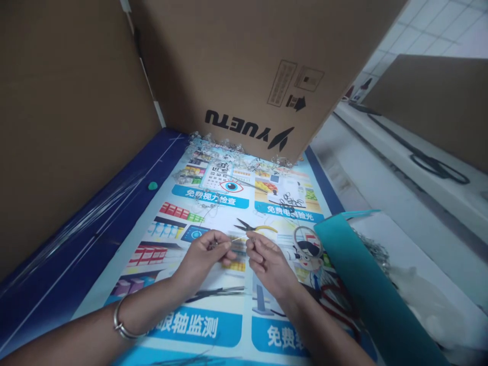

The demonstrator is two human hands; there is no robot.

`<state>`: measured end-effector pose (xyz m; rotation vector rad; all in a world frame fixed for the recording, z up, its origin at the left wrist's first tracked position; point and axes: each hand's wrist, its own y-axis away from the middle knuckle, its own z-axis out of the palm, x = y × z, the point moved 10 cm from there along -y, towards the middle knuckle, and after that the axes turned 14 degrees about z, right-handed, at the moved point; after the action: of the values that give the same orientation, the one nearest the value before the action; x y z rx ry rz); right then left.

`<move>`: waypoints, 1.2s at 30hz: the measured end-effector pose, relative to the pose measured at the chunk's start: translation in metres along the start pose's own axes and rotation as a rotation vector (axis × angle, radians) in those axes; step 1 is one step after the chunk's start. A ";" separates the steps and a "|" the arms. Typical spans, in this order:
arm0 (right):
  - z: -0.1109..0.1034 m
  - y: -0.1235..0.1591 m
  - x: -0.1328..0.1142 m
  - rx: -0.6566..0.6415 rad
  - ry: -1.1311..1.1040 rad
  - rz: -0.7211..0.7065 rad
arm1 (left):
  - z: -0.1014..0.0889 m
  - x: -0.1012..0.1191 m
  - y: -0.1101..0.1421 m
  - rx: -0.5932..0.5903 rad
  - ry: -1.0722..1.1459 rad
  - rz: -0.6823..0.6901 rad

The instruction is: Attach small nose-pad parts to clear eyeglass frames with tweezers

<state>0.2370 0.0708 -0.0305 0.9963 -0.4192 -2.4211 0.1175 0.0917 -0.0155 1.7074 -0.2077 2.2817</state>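
My left hand [213, 250] is closed, thumb and fingertips pinched on one end of a thin pale wire [239, 238]. My right hand [269, 256] pinches the other end, so the wire spans the short gap between them. Something small and dark is tucked in my left fingers, too small to make out. Just beyond my right fingertips lie pliers [249, 226] with dark jaws and a yellow handle. Thin dark strands [215, 293] lie on the printed sheet below my hands. Red-handled scissors [339, 300] sit beside my right forearm, partly hidden by it.
Tall cardboard panels [244, 66] wall off the back and left. Clear beaded wire pieces [229, 150] are heaped along the back, with dark loops [288, 204] nearer. A teal box [366, 274] stands at the right. Black scissors [438, 165] lie on a white ledge.
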 end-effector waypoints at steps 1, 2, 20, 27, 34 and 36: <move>0.000 0.000 0.001 -0.005 0.005 0.008 | 0.000 0.000 0.000 -0.002 -0.004 0.000; -0.001 -0.001 0.003 -0.009 0.006 0.017 | 0.001 -0.001 0.000 -0.006 -0.007 0.000; 0.006 -0.004 0.020 -0.048 -0.164 0.074 | 0.008 -0.007 0.003 -0.034 -0.122 -0.012; 0.010 -0.002 0.017 -0.058 -0.152 0.050 | 0.009 -0.007 0.005 -0.011 -0.113 -0.018; 0.008 -0.002 0.017 -0.031 -0.128 0.034 | 0.009 -0.004 0.006 -0.004 -0.113 -0.010; 0.007 -0.002 0.017 -0.021 -0.119 0.025 | 0.008 -0.003 0.005 -0.001 -0.115 -0.003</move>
<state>0.2211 0.0639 -0.0361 0.8362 -0.4443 -2.4650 0.1242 0.0838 -0.0154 1.8392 -0.2293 2.1821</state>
